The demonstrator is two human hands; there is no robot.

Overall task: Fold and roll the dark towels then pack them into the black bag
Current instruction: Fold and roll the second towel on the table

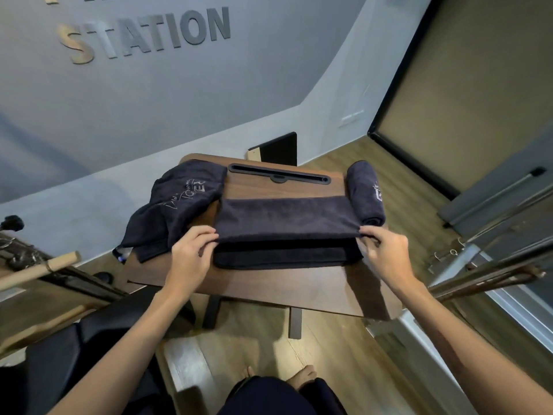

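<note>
Three dark towels on the wooden table (269, 283).
Left hand (191, 250) and right hand (386, 250) each pinch a corner of the flat towel (284, 217); one rolled towel (366, 193), one crumpled towel (179, 202).

Pale grey wall (149, 94) bearing raised metallic letters reading STATION (143, 34). Wood-plank floor (338, 363). Small dark walnut-wood table (269, 286). Black-framed tan panel (466, 94) at right.
</note>
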